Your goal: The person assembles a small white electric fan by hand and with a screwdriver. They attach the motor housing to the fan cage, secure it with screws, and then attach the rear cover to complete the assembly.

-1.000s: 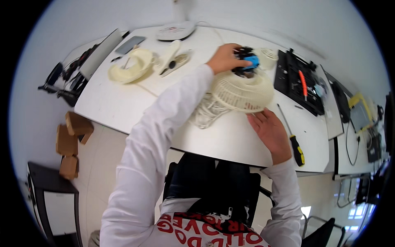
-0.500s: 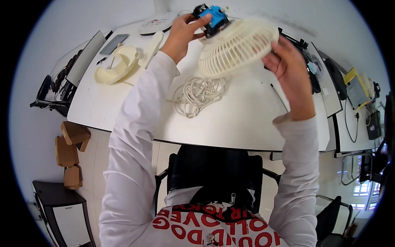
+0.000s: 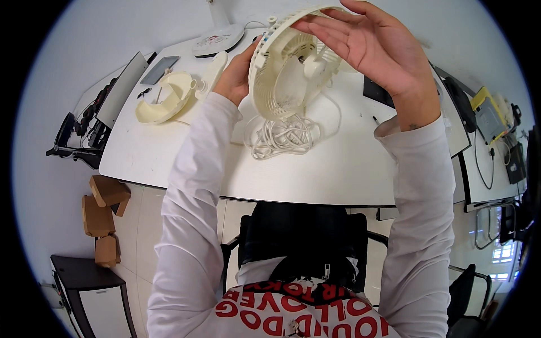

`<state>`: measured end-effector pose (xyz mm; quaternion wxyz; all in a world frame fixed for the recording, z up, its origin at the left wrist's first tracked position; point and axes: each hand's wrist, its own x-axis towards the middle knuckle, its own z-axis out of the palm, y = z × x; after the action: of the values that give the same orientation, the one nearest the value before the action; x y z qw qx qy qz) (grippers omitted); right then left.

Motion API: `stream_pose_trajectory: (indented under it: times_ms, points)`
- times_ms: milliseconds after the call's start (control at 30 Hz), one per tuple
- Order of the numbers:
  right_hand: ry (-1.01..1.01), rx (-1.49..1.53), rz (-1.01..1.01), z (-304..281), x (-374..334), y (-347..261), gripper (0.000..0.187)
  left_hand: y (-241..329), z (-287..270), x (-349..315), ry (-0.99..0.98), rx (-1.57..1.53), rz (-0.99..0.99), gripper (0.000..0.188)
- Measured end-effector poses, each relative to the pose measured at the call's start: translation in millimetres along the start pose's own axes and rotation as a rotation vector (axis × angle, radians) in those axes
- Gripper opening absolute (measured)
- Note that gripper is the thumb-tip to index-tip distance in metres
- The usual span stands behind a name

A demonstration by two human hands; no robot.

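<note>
A cream fan head (image 3: 264, 93) is held up over the far part of the table, its ribbed grille tilted so the inside faces me. White fan blades (image 3: 292, 84) and a hub show within it. My left hand (image 3: 235, 76) grips it from the left and behind, with the fingertips hidden by the grille. At its upper right, my right hand (image 3: 389, 56) has straight fingers reaching over the inner side of the rim; firm contact is hard to tell. Below the fan head lies a bundled white cord (image 3: 282, 138).
On the left of the table (image 3: 349, 174) sit a cream curved housing (image 3: 179, 93), a cream long-necked part (image 3: 211, 73) and a grey flat tray (image 3: 160, 69). A white lamp base (image 3: 220, 40) stands behind. Cardboard boxes (image 3: 98, 214) are on the floor at left.
The fan head has turned, bringing its open inside toward me and taking the blue-and-black motor out of sight. My right hand has moved up and left, over the rim.
</note>
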<state>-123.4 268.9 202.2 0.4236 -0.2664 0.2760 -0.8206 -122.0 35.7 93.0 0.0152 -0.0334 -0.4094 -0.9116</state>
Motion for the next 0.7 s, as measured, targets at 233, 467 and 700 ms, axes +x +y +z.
stream_pose_trajectory:
  times_ms: [233, 467, 700]
  points:
    - [0.019, 0.014, -0.003, 10, 2, 4, 0.032, -3, -7, -2, -0.033, -0.018, -0.122, 0.04]
    - [-0.159, 0.086, 0.095, 4, 2, -2, 0.055, -6, -33, 10, -0.021, 0.177, -0.121, 0.041]
    - [0.062, -0.334, -0.024, -6, 4, -9, 0.037, -19, -26, -5, 0.16, 0.273, 0.057, 0.041]
